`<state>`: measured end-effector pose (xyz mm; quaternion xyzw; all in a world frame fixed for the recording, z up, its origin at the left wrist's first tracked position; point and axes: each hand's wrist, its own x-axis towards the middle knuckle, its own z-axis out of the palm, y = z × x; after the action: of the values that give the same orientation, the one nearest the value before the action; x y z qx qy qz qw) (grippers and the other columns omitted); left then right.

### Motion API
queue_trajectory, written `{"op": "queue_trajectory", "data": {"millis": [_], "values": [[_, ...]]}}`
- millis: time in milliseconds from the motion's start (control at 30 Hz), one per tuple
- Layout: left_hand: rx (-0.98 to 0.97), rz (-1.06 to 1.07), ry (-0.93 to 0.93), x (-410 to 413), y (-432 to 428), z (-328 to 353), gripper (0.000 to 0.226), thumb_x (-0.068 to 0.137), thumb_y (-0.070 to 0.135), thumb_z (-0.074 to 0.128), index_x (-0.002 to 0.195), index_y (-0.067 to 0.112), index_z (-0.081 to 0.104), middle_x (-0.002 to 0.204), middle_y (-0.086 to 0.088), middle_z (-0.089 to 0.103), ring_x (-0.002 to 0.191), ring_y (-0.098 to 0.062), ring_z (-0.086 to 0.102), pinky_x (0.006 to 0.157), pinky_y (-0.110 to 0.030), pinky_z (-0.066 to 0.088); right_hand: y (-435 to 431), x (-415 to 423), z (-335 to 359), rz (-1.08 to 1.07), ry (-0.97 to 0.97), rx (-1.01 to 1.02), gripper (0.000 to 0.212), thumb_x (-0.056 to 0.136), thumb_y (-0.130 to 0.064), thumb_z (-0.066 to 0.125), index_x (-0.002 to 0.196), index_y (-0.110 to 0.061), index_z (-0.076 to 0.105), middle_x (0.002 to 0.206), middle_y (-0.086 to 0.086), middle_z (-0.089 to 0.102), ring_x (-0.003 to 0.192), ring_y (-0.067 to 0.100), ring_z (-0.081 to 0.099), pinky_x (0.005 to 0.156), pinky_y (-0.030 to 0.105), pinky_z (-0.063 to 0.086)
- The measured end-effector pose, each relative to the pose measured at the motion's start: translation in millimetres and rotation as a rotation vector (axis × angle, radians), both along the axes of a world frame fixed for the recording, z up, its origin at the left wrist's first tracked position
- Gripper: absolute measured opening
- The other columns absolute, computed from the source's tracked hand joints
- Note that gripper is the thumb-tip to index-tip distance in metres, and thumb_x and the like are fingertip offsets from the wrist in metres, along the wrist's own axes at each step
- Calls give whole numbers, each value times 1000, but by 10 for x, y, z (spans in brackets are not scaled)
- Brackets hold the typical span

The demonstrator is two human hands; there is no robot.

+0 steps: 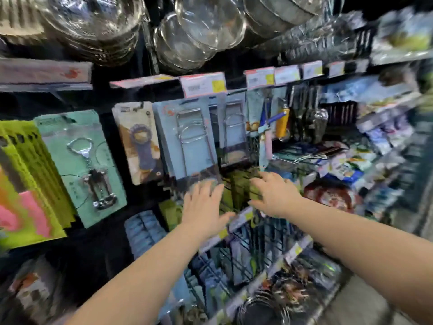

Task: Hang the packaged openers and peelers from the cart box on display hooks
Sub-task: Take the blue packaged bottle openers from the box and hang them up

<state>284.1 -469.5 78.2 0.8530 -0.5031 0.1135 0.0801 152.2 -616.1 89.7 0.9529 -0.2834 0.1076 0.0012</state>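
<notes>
Both my hands reach toward green packages [243, 184] hanging on hooks in the middle of the display. My left hand [206, 207] is spread with fingers apart, just left of them. My right hand [273, 195] lies with fingers apart on the right side of the green packs; motion blur hides whether it grips any. Above them hang blue-grey carded wire tools [189, 137]. To the left hang a carded opener with a brown picture [140, 141] and a mint-green carded corkscrew [86, 165]. The cart box is out of view.
Steel bowls and strainers [199, 31] hang overhead. Price tags [203, 84] line the rail above the hooks. Lime-green packs [30, 174] stick out at far left. Wire baskets [253, 249] with goods sit below my hands, and shelves of packets [351, 170] run off to the right.
</notes>
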Motion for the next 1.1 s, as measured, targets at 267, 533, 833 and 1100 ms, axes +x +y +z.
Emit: {"op": "queue_trajectory", "data": {"millis": [267,533,833,1100], "values": [[194,-298,115,-1105,-928,-739,79,84,66,43,147,28,14,157,-3,14,144,-30,9,114,-51,18,-231,-1621,-704,-418,137,91,68,85,-56,49,141,-25,28,150,8,27,137,31,25,106,53,29],[356,-480,85,-2270,-1758,-1084,80,83,66,43,147,26,15,155,-5,17,143,-32,10,113,-54,17,-726,-3029,-1091,-611,100,169,67,85,-55,49,142,-27,27,149,3,31,138,27,26,108,52,29],[398,-610,113,-3872,-2923,-1368,77,85,61,45,146,23,17,154,-5,19,142,-30,14,113,-51,18,-1613,-4685,-1440,-750,108,273,63,86,-58,44,140,-27,31,147,2,35,135,29,30,108,51,27],[492,-696,118,-4632,-3643,-1670,75,85,60,47,145,22,21,152,-7,24,141,-30,17,114,-50,19,-2166,-5467,-1758,-860,137,357,65,86,-55,45,142,-28,27,147,2,36,135,29,31,108,50,29]]}}
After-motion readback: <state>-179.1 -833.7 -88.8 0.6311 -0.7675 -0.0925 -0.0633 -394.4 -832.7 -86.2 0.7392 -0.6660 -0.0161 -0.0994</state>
